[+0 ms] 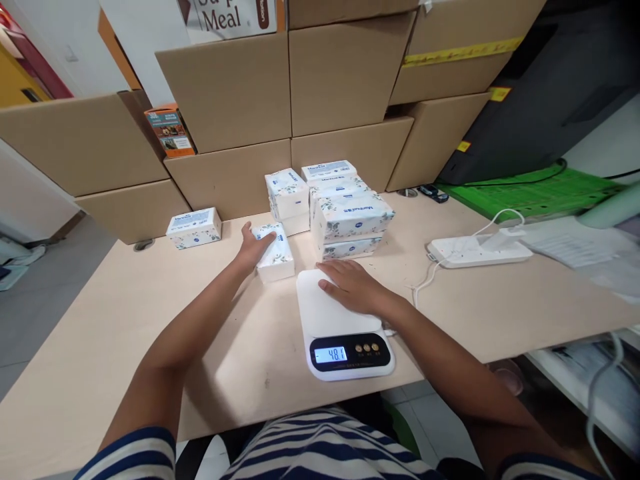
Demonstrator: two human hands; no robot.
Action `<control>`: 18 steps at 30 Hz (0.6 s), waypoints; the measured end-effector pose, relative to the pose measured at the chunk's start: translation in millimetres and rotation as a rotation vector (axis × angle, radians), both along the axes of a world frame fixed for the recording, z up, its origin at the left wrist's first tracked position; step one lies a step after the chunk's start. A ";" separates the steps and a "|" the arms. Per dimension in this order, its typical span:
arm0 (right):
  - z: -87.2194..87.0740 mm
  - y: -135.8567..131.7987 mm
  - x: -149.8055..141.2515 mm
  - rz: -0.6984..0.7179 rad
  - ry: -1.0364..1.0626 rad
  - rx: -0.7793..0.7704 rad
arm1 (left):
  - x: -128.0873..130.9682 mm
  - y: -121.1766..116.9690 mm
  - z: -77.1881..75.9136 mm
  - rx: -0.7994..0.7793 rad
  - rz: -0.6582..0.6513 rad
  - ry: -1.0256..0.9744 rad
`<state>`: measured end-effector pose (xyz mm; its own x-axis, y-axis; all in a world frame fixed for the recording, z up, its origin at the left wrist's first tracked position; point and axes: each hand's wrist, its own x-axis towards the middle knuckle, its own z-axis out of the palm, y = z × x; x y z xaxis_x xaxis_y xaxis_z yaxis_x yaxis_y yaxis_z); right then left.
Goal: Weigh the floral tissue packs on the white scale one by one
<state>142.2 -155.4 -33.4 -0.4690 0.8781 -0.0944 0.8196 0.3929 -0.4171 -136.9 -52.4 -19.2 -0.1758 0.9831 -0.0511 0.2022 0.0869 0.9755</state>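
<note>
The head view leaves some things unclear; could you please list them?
All in the head view:
- Button labels on the scale: too small.
- Part of the scale's plate: covered by the right hand.
- Rear tissue packs: partly hidden behind the front pack.
- Printed box: cut off by the top edge.

Your shirt (325, 447): navy-white stripes. Twelve o'clock: white scale (333, 317), black panel (351, 355); white packs (350, 223), blue lettering, florals. Two o'clock: white power strip (463, 255).
</note>
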 end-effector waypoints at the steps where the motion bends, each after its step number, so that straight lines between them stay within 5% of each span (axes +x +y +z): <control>1: 0.4 0.0 0.0 0.004 0.000 -0.006 | 0.7 -2.4 0.8 -0.041 -0.004 -0.038; 10: 7.1 -1.3 2.2 0.016 0.017 -0.059 | 10.1 -43.9 -6.5 -0.087 -0.096 -0.242; 18: 3.0 -1.1 1.4 0.001 0.026 -0.031 | -3.2 -62.1 -21.5 -0.006 -0.204 -0.180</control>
<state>143.6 -156.5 -30.4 -0.4727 0.8744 -0.1094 0.8076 0.3802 -0.4507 -140.1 -114.5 -40.7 0.0388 0.9968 -0.0695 0.0394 0.0680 0.9969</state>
